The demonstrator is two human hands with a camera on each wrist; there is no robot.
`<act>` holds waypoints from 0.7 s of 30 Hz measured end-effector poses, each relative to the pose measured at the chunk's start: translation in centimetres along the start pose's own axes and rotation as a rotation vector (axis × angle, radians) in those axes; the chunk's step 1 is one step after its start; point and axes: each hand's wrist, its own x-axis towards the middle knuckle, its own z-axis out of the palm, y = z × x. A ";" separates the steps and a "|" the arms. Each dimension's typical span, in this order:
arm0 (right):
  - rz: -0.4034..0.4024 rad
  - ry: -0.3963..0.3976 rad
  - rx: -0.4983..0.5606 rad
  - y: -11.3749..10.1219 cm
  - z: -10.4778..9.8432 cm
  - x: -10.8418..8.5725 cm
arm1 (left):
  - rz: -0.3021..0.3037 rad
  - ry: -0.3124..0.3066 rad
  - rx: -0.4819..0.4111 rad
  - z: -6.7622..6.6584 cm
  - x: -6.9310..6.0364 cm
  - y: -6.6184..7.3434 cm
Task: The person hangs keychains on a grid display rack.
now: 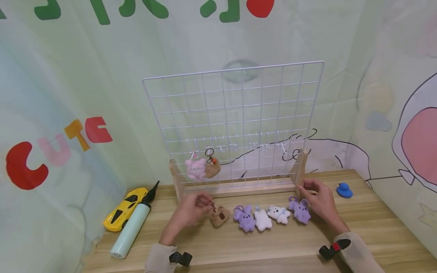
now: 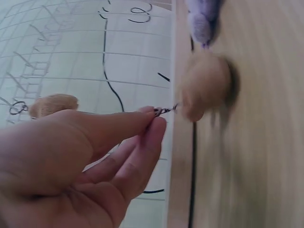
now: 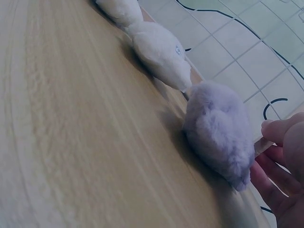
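Observation:
In the head view my left hand [image 1: 192, 208] pinches the chain of a brown plush keychain [image 1: 219, 217] between thumb and fingertips. The plush hangs low over the table, blurred in the left wrist view. My right hand [image 1: 319, 199] grips the wooden foot [image 3: 262, 145] at the right end of the rack's stand, thumb on one side and fingers on the other. Close by that hand lies a purple plush keychain [image 1: 300, 211]. Left of it are a white bear plush [image 1: 279, 214], another white plush [image 1: 262, 220] and a second purple plush [image 1: 245, 219].
A white wire grid rack [image 1: 242, 110] with several small hooks stands at the back. On it hang a pink plush [image 1: 196, 169] and a brown plush [image 1: 213, 169]. A yellow toy car [image 1: 126, 208] and mint-green pump [image 1: 131, 231] lie left; a blue duck [image 1: 344, 190] sits right.

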 end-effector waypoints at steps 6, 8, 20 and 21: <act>0.012 -0.007 -0.006 -0.1 -0.3 0.0 | 0.053 0.108 -0.005 -0.2 0.3 1.2; 0.012 -0.007 -0.007 -0.1 -0.3 0.0 | 0.087 0.139 -0.010 -0.2 0.4 1.6; -0.035 -0.007 0.007 0.3 -0.5 0.0 | 0.116 0.288 -0.175 -0.3 0.6 4.7; -0.031 -0.009 0.006 0.4 -0.5 -0.1 | 0.122 0.293 -0.190 -0.3 0.7 5.0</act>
